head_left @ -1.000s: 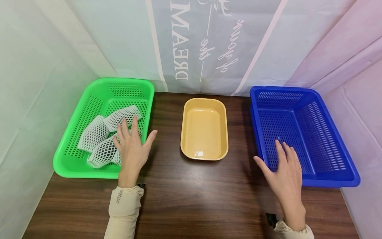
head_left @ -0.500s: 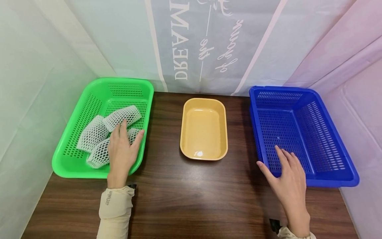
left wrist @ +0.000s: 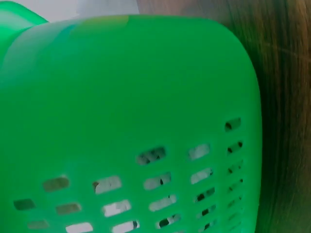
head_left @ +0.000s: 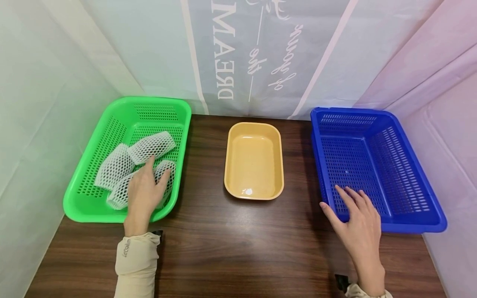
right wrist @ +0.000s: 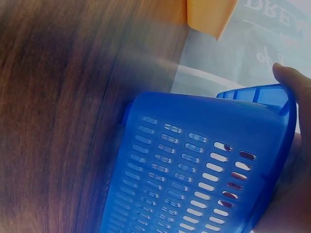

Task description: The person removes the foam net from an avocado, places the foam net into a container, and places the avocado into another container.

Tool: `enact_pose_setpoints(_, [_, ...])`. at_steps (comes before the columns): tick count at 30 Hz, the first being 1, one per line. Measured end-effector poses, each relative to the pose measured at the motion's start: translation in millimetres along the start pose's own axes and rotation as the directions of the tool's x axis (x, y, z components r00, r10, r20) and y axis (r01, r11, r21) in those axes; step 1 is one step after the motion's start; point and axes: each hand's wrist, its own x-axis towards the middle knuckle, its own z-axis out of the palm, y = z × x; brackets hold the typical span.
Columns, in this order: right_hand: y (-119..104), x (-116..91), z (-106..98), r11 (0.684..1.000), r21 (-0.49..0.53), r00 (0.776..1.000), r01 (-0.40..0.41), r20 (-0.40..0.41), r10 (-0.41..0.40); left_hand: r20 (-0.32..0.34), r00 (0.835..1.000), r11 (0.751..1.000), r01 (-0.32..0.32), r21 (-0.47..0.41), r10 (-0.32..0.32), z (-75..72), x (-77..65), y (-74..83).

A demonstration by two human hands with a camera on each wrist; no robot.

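Several white foam net sleeves lie in the green basket (head_left: 82, 207) on the left, including one at the back (head_left: 152, 145), one at the left (head_left: 114, 166) and one at the right (head_left: 168, 169). My left hand (head_left: 143, 192) reaches down among them. Its index finger and thumb are spread apart, with part of the right sleeve showing between them; the other fingers are mostly hidden. Over the front left corner of the blue basket (head_left: 413, 227) hovers my right hand (head_left: 360, 229), fingers relaxed and spread, holding nothing. The right wrist view shows its thumb (right wrist: 291, 80) by the rim.
Between the two baskets a yellow rectangular dish (head_left: 254, 165) stands on the dark wooden table (head_left: 238, 248). A printed curtain (head_left: 253, 54) hangs right behind them. In the left wrist view the green basket wall (left wrist: 131, 97) fills most of the picture.
My left hand has moved left and down into the green basket, uncovering the right sleeve. My right hand has shifted slightly back toward the blue basket's front rim.
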Motion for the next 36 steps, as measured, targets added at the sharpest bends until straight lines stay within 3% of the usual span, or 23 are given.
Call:
enact_pose_setpoints(5, [1, 0, 1, 1.0, 0.002, 1.0, 0.0, -0.002, 0.0, 0.082, 0.995, 0.996, -0.059, 0.071, 0.053, -0.9, -0.6, -4.7])
enact_pose_setpoints(10, [1, -2, 1, 1.0, 0.004, 1.0, 0.005, 0.005, -0.005, 0.184, 0.982, 0.994, -0.063, 0.094, 0.045, -3.2, -1.0, -7.4])
enact_pose_setpoints(15, [1, -3, 1, 1.0, 0.002, 1.0, 0.01, 0.016, -0.01, 0.235, 0.971, 0.991, -0.067, 0.113, 0.039, -6.6, -1.7, -7.4])
enact_pose_setpoints(25, [3, -5, 1, 1.0, 0.002, 1.0, 0.007, 0.023, -0.007, 0.284, 0.959, 0.983, -0.069, 0.172, 0.018, -3.3, 0.3, -10.6])
enact_pose_setpoints(36, [4, -5, 2, 1.0, 0.003, 1.0, 0.003, 0.02, -0.003, 0.242, 0.97, 0.979, -0.077, 0.187, 0.03, 1.0, 0.5, -11.5])
